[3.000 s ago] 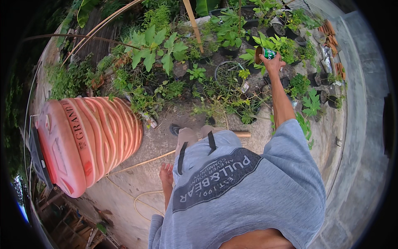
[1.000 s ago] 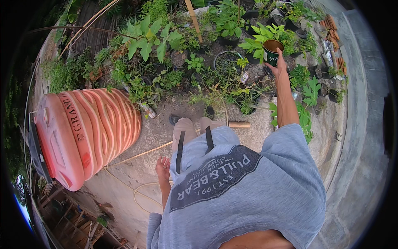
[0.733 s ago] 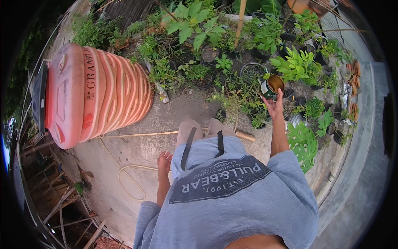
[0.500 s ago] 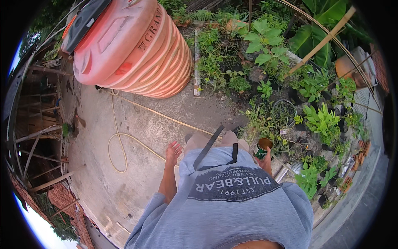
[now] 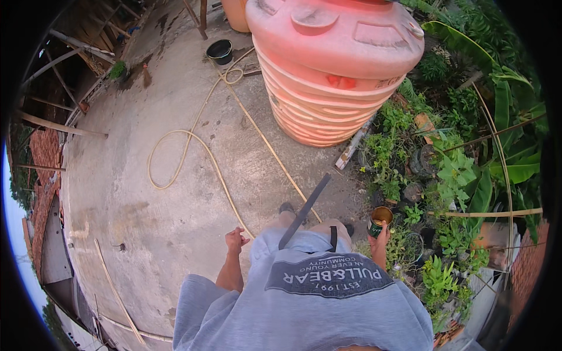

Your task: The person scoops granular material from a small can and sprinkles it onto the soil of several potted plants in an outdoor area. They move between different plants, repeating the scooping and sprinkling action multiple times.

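My right hand [image 5: 381, 238] is wrapped round a green can [image 5: 373, 227] with an open top and a brownish-gold inside. It is held upright beside my right hip, above the edge of the plants. My left hand [image 5: 236, 240] hangs at my left side, its fingers loosely bent and partly apart, with nothing in it. Below that hand, a pale yellow hose [image 5: 218, 172] runs in a loop over the concrete floor [image 5: 129, 216].
A big ribbed orange water tank [image 5: 333, 88] stands ahead, with a black bucket [image 5: 220, 52] to its left. Potted plants [image 5: 439, 281] line the right side, where a bamboo pole [image 5: 486, 214] sticks out. A thin pole [image 5: 117, 286] lies at left.
My view has swung left, so the tank appears farther right and the black bucket shows. My left hand's fingers have bent more. The can stays in my right hand.
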The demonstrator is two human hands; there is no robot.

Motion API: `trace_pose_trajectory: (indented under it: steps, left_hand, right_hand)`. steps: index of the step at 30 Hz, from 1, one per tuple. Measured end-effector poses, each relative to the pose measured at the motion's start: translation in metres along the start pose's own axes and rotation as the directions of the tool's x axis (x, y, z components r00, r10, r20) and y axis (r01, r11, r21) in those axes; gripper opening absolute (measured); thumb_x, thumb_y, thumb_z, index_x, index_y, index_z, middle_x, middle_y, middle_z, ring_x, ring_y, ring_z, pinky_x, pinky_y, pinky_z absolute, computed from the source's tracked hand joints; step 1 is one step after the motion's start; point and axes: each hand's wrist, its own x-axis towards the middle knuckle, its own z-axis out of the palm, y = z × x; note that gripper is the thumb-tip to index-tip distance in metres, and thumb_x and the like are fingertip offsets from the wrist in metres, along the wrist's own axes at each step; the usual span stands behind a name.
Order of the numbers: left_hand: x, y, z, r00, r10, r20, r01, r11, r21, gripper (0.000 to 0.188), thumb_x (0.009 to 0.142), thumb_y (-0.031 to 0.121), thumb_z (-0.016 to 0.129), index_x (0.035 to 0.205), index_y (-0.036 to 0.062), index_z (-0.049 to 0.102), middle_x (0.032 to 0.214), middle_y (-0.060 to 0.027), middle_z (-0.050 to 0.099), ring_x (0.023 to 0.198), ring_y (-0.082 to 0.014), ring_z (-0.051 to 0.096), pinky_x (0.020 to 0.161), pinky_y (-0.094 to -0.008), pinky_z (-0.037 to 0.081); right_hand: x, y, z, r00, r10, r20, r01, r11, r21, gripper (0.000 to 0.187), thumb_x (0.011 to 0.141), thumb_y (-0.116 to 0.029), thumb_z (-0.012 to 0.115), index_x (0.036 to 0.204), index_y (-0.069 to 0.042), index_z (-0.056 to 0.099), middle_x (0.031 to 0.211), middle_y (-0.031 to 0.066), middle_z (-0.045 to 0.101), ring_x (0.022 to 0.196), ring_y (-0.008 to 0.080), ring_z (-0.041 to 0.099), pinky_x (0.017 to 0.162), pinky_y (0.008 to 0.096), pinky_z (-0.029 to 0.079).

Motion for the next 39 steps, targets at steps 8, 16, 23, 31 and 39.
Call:
trace_pose_trajectory:
  steps: [8,16,23,31,39]
  left_hand:
    - [0.026,0.061,-0.080,0.994,-0.051,-0.095,0.016,0.942,-0.336,0.046,0.093,0.045,0.052,0.096,0.0007,0.065,0.049,-0.0001,0.040,0.042,-0.0131,0.042,0.052,-0.0341,0.052]
    - [0.072,0.014,-0.102,0.968,-0.162,-0.191,0.112,0.962,-0.248,0.032,0.083,0.013,0.062,0.114,0.0055,0.061,0.085,-0.0090,0.062,0.068,-0.0184,0.061,0.063,-0.0311,0.052]
    - [0.125,0.084,-0.145,0.958,0.127,-0.256,-0.019,0.923,0.385,0.033,0.087,0.025,0.056,0.113,0.0051,0.063,0.090,-0.0115,0.064,0.079,-0.0196,0.062,0.067,-0.0300,0.051]
    - [0.260,0.363,-0.165,0.971,-0.041,-0.234,-0.056,0.917,-0.394,0.054,0.094,0.052,0.045,0.116,0.0048,0.060,0.088,-0.0120,0.064,0.075,-0.0175,0.061,0.062,-0.0289,0.049]
    - [0.428,0.595,-0.147,0.998,-0.020,-0.061,0.001,0.957,-0.289,0.046,0.094,0.047,0.051,0.112,0.0058,0.060,0.080,-0.0087,0.062,0.053,-0.0115,0.053,0.039,-0.0201,0.033]
  right_hand:
    - [-0.014,-0.019,0.204,0.997,-0.079,0.024,0.083,0.957,-0.279,0.104,0.071,-0.054,0.074,0.149,-0.019,0.015,0.148,0.0151,0.025,0.127,0.0353,0.039,0.093,0.0498,0.046]
    - [-0.020,0.017,0.369,0.999,-0.033,0.031,0.045,0.814,-0.579,0.101,0.068,-0.050,0.077,0.145,-0.009,0.027,0.142,0.0239,0.031,0.120,0.0386,0.047,0.082,0.0529,0.053]
    - [-0.004,0.055,0.608,0.950,0.153,0.272,0.055,0.777,-0.627,0.105,0.069,-0.043,0.079,0.146,-0.007,0.017,0.139,0.0237,0.037,0.112,0.0399,0.054,0.080,0.0597,0.050]
    - [-0.272,-0.077,0.954,0.544,0.125,0.830,0.596,0.639,-0.487,0.095,0.076,-0.051,0.073,0.148,-0.012,0.025,0.140,0.0151,0.040,0.120,0.0264,0.050,0.093,0.0403,0.049]
    - [-0.231,-0.091,1.141,0.481,0.332,0.812,0.298,0.808,-0.507,0.095,0.078,-0.050,0.073,0.147,-0.011,0.021,0.139,0.0169,0.038,0.120,0.0274,0.048,0.100,0.0449,0.041]
